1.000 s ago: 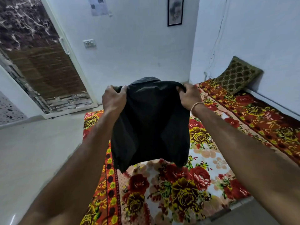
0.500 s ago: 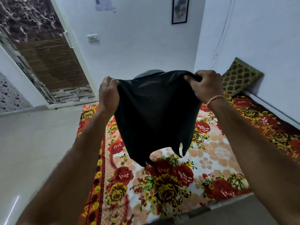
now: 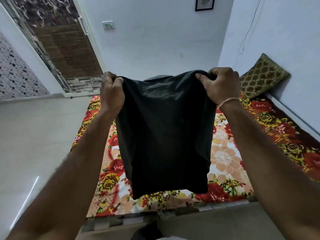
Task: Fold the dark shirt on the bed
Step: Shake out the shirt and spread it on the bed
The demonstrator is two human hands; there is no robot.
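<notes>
The bed [image 3: 225, 153], under its floral sheet, lies below with nothing dark resting on it: the dark shirt [image 3: 164, 132] hangs clear in the air above it. Compared with a second ago it is higher and spread wider, its lower edge now off the sheet. The left hand [image 3: 111, 92] and right hand [image 3: 223, 87] are each clenched on a top corner. Likely this is squaring it up before laying it down to fold.
</notes>
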